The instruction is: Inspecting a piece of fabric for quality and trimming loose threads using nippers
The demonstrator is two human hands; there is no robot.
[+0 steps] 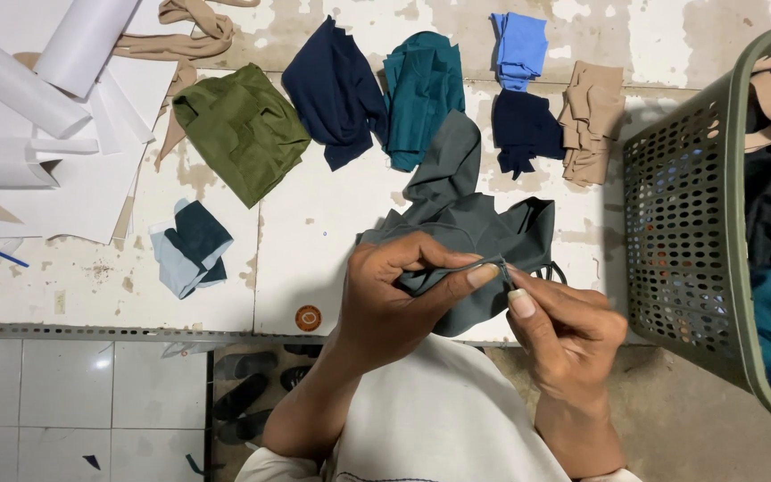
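Both pinching one edge of the grey cloth: left hand, right hand; beyond it seven folded pieces, right of it a basket part-full.

One head-worn camera looks steeply down, close over the worktable.

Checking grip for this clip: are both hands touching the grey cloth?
Touching. The head view shows left hand and right hand pinching the grey cloth edge between fingertips.
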